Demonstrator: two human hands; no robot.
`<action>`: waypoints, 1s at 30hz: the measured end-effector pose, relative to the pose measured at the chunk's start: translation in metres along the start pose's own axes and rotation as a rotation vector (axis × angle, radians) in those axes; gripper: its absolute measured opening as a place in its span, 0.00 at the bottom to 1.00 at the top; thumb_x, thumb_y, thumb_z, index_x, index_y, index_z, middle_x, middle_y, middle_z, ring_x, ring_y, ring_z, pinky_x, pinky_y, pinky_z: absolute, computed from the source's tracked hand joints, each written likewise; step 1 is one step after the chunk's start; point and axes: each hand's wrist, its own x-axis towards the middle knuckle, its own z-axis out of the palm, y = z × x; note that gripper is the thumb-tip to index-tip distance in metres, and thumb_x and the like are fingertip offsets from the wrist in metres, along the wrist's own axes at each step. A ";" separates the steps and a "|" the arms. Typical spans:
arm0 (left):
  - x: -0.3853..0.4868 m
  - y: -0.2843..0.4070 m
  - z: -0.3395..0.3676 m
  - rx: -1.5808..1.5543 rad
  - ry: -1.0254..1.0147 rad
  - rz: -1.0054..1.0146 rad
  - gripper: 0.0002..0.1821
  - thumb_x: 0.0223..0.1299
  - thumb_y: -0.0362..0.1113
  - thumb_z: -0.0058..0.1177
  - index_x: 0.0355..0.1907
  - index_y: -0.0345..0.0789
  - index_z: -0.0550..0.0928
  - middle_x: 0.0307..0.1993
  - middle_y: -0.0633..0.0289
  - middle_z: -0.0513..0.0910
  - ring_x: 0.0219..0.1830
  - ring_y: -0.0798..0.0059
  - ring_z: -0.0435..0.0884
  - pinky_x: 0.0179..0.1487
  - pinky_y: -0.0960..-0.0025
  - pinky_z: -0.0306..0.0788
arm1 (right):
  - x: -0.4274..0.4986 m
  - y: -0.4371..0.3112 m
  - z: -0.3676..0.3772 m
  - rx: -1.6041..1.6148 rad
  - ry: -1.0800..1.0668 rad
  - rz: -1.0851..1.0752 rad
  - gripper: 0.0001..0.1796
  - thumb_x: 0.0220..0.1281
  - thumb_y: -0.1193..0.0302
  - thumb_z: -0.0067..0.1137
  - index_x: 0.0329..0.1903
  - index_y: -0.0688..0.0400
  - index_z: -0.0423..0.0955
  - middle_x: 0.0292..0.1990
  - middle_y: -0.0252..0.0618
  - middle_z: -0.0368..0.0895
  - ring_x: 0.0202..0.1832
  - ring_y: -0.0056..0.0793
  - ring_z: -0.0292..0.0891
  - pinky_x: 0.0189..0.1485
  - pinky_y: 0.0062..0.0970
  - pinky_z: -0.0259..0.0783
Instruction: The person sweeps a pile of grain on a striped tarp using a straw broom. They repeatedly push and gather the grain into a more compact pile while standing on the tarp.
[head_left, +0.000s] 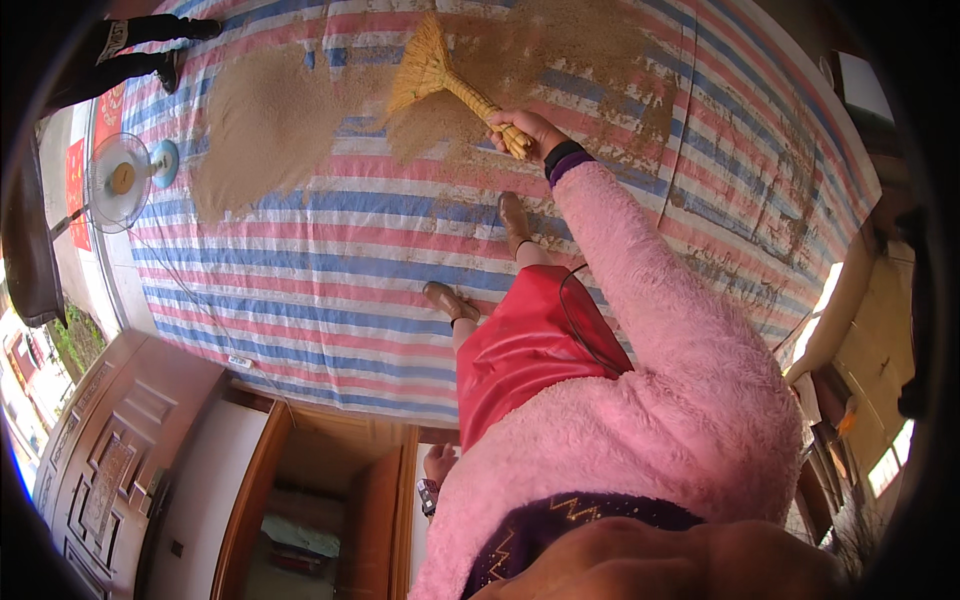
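A straw hand broom (469, 94) is gripped near the end of its bound handle by my right hand (525, 133). Its fanned bristles lie over a striped plastic tarp (360, 277), at the edge of scattered brown grain-like material (562, 45). A thicker heap of the same fine material (262, 127) spreads to the left of the bristles. Low in the view, beside the pink fleece sleeve, my left hand (439, 462) hangs with a watch-like device on its wrist. Its fingers are partly hidden, and no object is visible in it.
An electric fan (120, 182) stands at the tarp's left edge, its cable running to a power strip (240, 361). Another person's legs (142, 56) are at the upper left. A wooden doorway (251, 502) and a panelled door (112, 465) are at the lower left.
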 end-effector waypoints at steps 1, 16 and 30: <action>0.003 0.017 -0.004 0.034 0.000 -0.060 0.16 0.63 0.42 0.58 0.36 0.27 0.82 0.24 0.60 0.83 0.27 0.77 0.81 0.31 0.68 0.75 | -0.012 -0.006 -0.014 0.057 0.032 -0.005 0.14 0.65 0.72 0.54 0.48 0.65 0.64 0.33 0.43 0.75 0.26 0.25 0.75 0.25 0.25 0.77; 0.063 0.097 -0.016 -0.200 0.043 -0.093 0.13 0.65 0.37 0.52 0.40 0.26 0.81 0.29 0.59 0.81 0.30 0.73 0.82 0.34 0.69 0.75 | -0.209 0.027 -0.114 -0.775 0.528 -0.242 0.20 0.52 0.75 0.62 0.50 0.64 0.73 0.28 0.35 0.77 0.24 0.23 0.75 0.25 0.26 0.71; 0.047 0.048 -0.011 -0.251 0.090 -0.179 0.13 0.65 0.36 0.54 0.40 0.24 0.81 0.29 0.57 0.83 0.27 0.71 0.82 0.33 0.69 0.76 | -0.191 0.101 -0.089 -0.766 0.518 -0.091 0.14 0.46 0.78 0.64 0.39 0.67 0.76 0.23 0.39 0.78 0.19 0.27 0.76 0.20 0.30 0.70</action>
